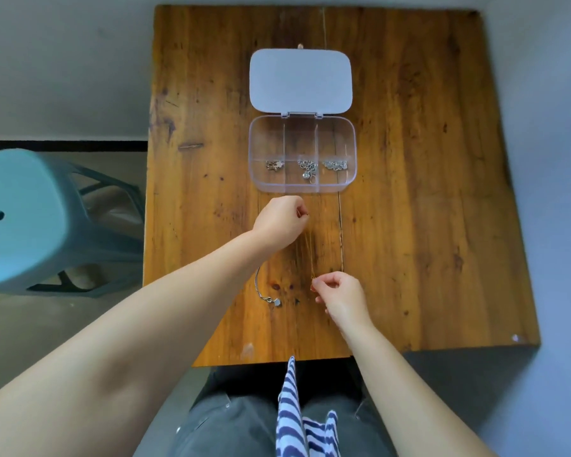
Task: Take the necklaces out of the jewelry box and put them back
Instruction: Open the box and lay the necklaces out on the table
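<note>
Left hand (279, 222) and right hand (338, 293) are each pinching an end of a thin gold necklace (311, 252), stretching it before the open jewelry box (302, 153).

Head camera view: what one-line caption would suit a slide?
Both hands, left hand and right hand, stretch a thin gold necklace before the open jewelry box; a silver necklace lies nearby.

One head-worn camera looks steeply down and forward over the worktop (409, 192), wide-angled enough to bend its edges. The person's lap sits at six o'clock, the far worktop edge at twelve, a stool (23, 219) at nine. Both forearms reach in close beneath the lens.
</note>
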Available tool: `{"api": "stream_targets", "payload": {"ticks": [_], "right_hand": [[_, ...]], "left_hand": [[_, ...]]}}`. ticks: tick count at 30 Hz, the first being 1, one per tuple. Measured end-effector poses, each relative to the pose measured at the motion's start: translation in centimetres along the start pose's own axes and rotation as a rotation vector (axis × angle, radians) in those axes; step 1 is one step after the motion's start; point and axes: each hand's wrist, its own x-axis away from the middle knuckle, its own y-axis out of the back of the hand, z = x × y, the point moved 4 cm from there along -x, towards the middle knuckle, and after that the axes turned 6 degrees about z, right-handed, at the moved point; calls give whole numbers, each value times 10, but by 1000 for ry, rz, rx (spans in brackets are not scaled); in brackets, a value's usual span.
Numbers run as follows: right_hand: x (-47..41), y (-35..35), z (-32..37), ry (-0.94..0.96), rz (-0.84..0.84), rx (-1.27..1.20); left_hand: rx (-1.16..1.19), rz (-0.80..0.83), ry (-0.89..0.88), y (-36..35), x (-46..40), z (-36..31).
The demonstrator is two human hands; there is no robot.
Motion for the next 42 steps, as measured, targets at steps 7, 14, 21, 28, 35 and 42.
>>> {"api": "stream_targets", "payload": {"ticks": [7, 14, 21, 28, 35, 42], "right_hand": [[0, -7, 1, 168, -153, 388], [-3, 0, 9, 220, -123, 459], [-23, 64, 84, 413, -175, 400], [-54, 77, 172, 659, -124, 533], [-85, 7, 198, 812, 20, 984], [-96, -23, 208, 825, -22, 1370]], "left_hand": [[-297, -24, -151, -14, -4, -3], [-341, 11, -208, -11, 3, -3], [-245, -78, -340, 24, 12, -13], [-346, -303, -194, 74, -16, -13], [-703, -184, 17, 75, -30, 15], [-639, -227, -18, 72, -29, 21]]}}
